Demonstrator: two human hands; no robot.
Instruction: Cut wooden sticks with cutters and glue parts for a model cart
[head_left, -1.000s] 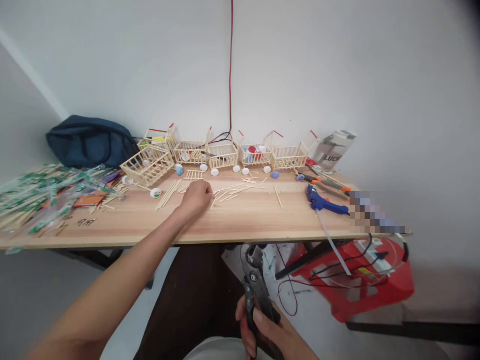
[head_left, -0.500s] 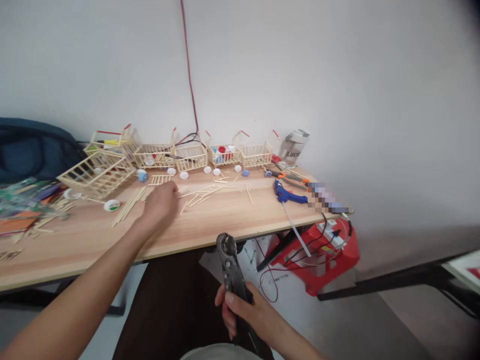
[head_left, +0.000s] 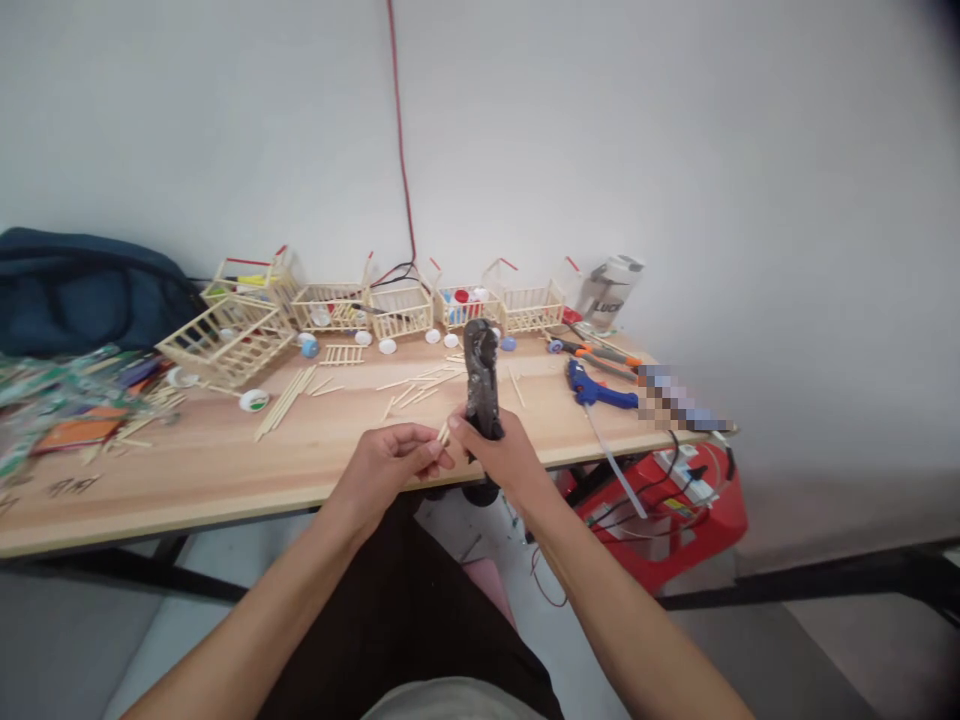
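My right hand (head_left: 501, 455) is wrapped round the handles of black pliers (head_left: 481, 378), held upright over the front edge of the wooden table (head_left: 225, 470). My left hand (head_left: 390, 462) pinches a short wooden stick (head_left: 443, 433) and holds it against the right hand, just below the plier head. Loose sticks (head_left: 420, 385) lie on the table behind the hands.
Several small stick-built carts (head_left: 390, 310) stand in a row at the wall, one larger basket (head_left: 225, 340) on its side. A blue glue gun (head_left: 600, 390) and orange-handled tools (head_left: 600, 352) lie right. A dark blue bag (head_left: 82, 285) and plastic wrappers (head_left: 52, 390) sit left. A red stool (head_left: 675, 500) stands below.
My left hand has left the loose sticks and come back to the table's edge with one stick. My right hand has lifted the pliers from below the table to meet it.
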